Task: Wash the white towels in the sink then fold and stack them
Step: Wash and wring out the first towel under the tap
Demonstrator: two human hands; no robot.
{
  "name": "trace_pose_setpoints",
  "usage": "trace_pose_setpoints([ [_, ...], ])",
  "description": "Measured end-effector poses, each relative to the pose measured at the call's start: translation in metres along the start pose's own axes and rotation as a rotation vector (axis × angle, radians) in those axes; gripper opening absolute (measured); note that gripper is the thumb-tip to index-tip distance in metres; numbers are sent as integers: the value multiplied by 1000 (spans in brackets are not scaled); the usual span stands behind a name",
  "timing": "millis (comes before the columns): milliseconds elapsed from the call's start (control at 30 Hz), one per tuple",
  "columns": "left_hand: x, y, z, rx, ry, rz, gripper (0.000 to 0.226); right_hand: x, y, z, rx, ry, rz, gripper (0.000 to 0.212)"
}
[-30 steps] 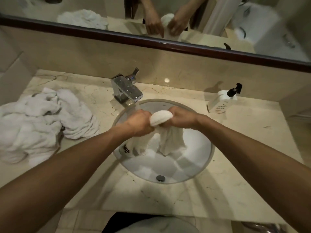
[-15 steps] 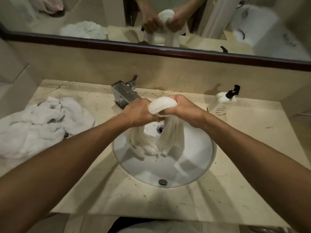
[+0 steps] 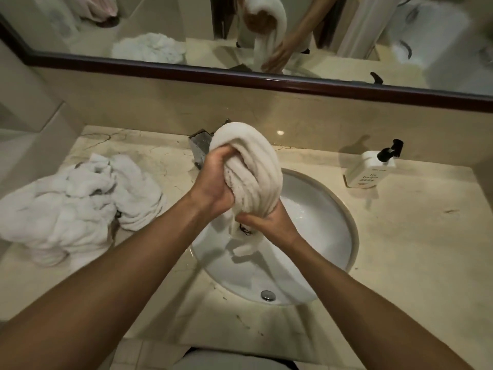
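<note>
The wet towel (image 3: 249,172) is held up over the sink (image 3: 330,236), bunched into a thick, twisted roll. It has long folds running down it. The left hand (image 3: 213,180) grasps the roll near its middle, with the fingers curled into the folds. The right hand (image 3: 266,222) grasps the roll lower down, with the fingers wrapped around it. A short end of the towel hangs below the right hand, inside the bowl of the sink. A small dark tag shows on that end.

The sink is round and white, and it is set into the bench (image 3: 413,249). Its drain (image 3: 267,295) is at the near side of the bowl. The tap (image 3: 200,145) is behind the towel, and the towel hides part of it.

A pile of white towels (image 3: 77,206) lies in a heap on the bench, to the left of the sink. They are crumpled, not folded. A white soap bottle (image 3: 369,169) with a black pump stands on the bench to the right of the sink, near the wall.

The mirror (image 3: 346,36) runs along the wall above the bench. It has a dark frame. In it you can see the hands, the twisted towel and the pile.
</note>
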State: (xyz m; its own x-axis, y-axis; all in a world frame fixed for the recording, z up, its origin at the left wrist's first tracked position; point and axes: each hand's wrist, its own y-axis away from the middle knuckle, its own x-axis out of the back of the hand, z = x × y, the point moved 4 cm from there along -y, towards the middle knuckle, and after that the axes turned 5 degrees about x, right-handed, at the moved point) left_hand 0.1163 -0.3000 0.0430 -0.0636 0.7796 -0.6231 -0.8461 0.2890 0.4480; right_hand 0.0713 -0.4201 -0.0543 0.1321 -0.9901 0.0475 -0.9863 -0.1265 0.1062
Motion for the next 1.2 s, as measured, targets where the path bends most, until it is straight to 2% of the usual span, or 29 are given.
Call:
trace_pose_setpoints([
  [67,9,3,-7,36,239,85,36,-9,-4,1,37,20,50,90],
  [167,32,4,-23,40,573,184,40,-6,-10,0,37,197,49,79],
  [233,57,4,-38,38,637,297,40,5,-15,-4,25,324,-15,72],
  [333,92,9,-62,157,564,440,36,18,-24,-13,-22,481,-186,66],
  [400,109,15,-76,284,328,540,30,21,-29,-20,-41,591,-307,58],
  [433,115,20,-79,301,98,587,27,22,-33,-22,-60,629,-360,56],
  [467,120,21,-80,264,-235,602,36,21,-36,-26,-83,648,-412,54],
  [500,118,19,-76,151,-638,556,56,20,-40,-29,-112,671,-461,54],
  [533,109,12,-76,5,-991,412,84,17,-44,-33,-133,699,-509,54],
  [567,94,6,-75,-49,-1208,201,105,14,-48,-36,-151,730,-556,54],
  [600,83,-4,-74,-56,-1257,28,117,13,-52,-37,-184,740,-592,53],
  [633,74,-15,-69,-44,-1214,-79,122,14,-56,-40,-231,730,-604,52],
  [700,73,-39,-59,-5,-1015,-112,119,23,-63,-46,-315,618,-549,56],
  [800,73,-61,-53,57,-761,-95,88,42,-75,-47,-369,339,-332,61],
  [900,69,-73,-59,122,-433,-69,52,46,-69,-21,-368,-69,-5,72],
  [967,74,-78,-70,206,-283,-35,44,40,-50,15,-408,-385,103,73],
  [1100,91,-68,-98,420,-96,31,53,8,8,76,-590,-590,14,70],
  [1200,103,-65,-107,498,-27,106,36,1,20,78,-657,-497,63,54],
])
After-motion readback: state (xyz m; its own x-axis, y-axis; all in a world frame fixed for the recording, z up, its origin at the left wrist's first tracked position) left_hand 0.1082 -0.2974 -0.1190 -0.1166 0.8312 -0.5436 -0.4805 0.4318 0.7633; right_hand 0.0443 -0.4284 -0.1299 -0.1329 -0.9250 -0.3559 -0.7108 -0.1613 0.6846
